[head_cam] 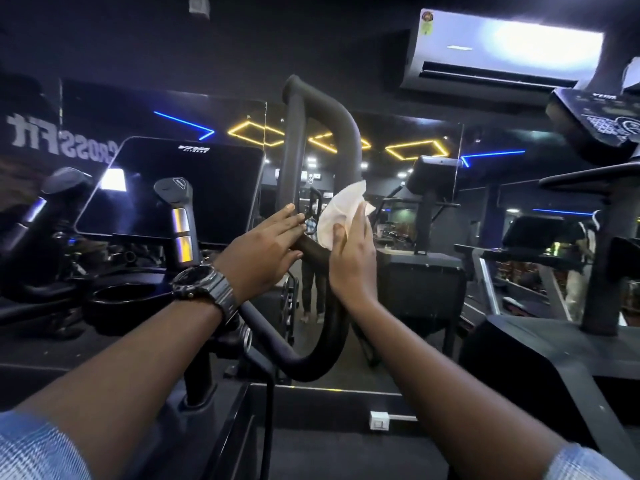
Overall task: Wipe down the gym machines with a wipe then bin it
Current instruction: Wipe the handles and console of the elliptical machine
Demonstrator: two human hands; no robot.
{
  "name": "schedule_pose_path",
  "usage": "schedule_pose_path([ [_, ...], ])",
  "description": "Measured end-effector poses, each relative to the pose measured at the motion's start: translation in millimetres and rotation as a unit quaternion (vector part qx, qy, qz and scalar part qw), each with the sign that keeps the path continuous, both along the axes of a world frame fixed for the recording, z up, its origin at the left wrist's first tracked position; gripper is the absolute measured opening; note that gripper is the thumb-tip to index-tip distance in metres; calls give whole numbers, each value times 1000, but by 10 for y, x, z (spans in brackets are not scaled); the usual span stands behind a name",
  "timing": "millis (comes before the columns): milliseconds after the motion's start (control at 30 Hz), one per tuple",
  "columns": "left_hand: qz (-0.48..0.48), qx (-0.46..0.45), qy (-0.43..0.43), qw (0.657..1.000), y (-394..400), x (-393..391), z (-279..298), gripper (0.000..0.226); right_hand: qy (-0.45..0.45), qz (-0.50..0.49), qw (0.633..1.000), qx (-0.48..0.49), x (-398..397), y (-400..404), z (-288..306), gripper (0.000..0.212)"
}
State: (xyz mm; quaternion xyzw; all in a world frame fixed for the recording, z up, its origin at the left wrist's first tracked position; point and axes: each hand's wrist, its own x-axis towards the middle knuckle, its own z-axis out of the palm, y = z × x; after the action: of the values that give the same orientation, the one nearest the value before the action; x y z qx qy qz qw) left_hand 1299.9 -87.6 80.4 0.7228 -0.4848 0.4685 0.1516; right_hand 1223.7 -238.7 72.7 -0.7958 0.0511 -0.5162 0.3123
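A: Nearest the camera, what are the hands doing?

B: The left hand (266, 249), with a dark metal-link watch (204, 287) on its wrist, lies with straight fingers against the handlebar (320, 112), bracing it rather than gripping. The right hand (353, 261) presses the wipe (341, 213) onto the same loop, thumb and fingers flat over the cloth.

A: What is the wipe like?

B: White, thin and crumpled, bunched where it meets the matte black tube. The bar is a smooth, round, curved loop, foam-like perhaps; the dim light makes that hard to judge.

A: How far along is the job?

B: Mid-wipe on this one handle, I'd judge. The glossy black console screen (173, 188) just behind, the cup holder (124, 297) and the further machines show no sign either way. Binning is plainly not done: the wipe is in hand, and no bin is in sight.
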Motion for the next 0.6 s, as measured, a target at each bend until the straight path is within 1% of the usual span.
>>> schedule_pose_path([
  [67, 5, 3, 3, 1000, -4, 0, 1, 52, -4, -5, 1000, 5, 35, 2, 90, 58],
  [133, 4, 3, 9, 1000, -12, -8, 10, 51, 2, 11, 1000, 27, 124, -38, 344, 58],
  [167, 0, -5, 18, 1000, -19, -23, 18, 49, 4, 19, 999, 36, 161, -67, 477, 58],
  [233, -19, -50, 48, 997, -44, -83, 55, 40, 6, 12, 1000, 28, 169, -108, 604, 59],
  [267, -29, -77, 70, 994, -65, -124, 86, 36, 3, 4, 1000, 17, 144, -119, 560, 59],
  [333, -20, -111, 102, 988, -114, -211, 148, 37, -3, -11, 1000, -12, 65, -117, 256, 58],
  [400, 11, -124, 125, 984, -157, -272, 189, 41, -10, -16, 999, -34, -53, -63, -122, 57],
  [467, 33, -127, 147, 980, -217, -318, 207, 44, -12, 4, 999, -39, -86, -57, -217, 58],
  [533, 38, -128, 152, 979, -308, -378, 242, 42, 7, 24, 999, -23, -9, -111, 49, 60],
  [600, 36, -137, 154, 978, -387, -413, 281, 34, 15, 34, 999, -6, 91, -192, 376, 60],
])
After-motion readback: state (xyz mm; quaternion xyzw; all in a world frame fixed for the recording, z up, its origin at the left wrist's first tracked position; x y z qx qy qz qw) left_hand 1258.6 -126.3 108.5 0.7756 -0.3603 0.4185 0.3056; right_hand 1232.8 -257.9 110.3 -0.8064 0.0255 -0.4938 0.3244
